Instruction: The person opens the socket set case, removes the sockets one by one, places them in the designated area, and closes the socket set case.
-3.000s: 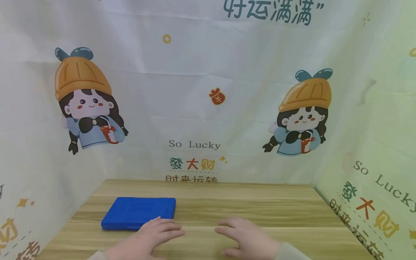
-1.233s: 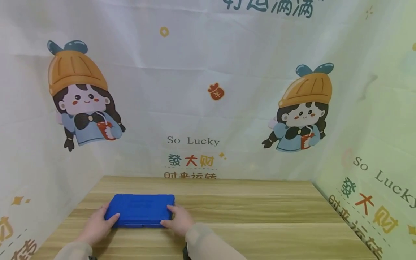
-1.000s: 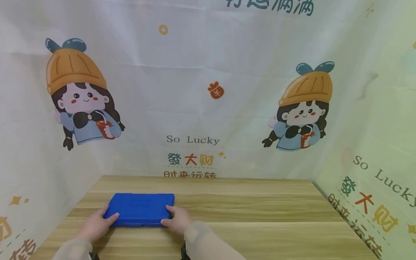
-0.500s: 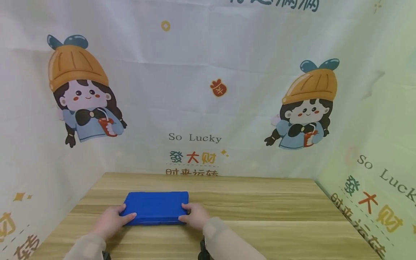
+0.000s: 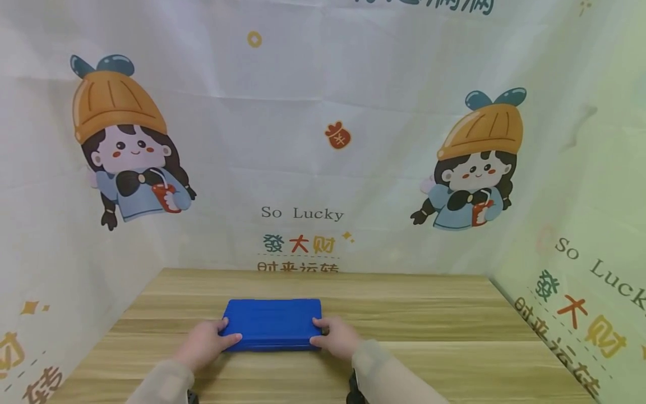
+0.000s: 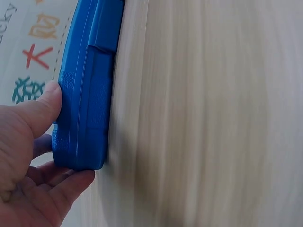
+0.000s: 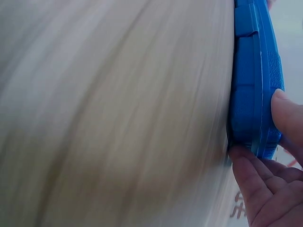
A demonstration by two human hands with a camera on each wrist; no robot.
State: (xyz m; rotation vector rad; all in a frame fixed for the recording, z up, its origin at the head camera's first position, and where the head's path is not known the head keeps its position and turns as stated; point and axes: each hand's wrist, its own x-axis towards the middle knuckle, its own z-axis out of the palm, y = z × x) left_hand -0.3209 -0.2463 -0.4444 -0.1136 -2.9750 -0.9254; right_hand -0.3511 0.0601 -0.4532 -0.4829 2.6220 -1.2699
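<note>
Printed cloth backed our worktop; our left hand and right hand gripped the blue case, lengthwise between them.

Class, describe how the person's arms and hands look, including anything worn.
The left sleeve and right sleeve are plain, pale beige and wrist-length. A black object shows at each wrist, partly hidden. The left hand and right hand are gloveless.

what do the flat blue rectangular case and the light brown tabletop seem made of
Flat blue rectangular case: probably hard moulded plastic, satin finish, from its seam and pebbled texture. Light brown streaked tabletop: wood or printed laminate, low sheen; the grain pattern fits either.
</note>
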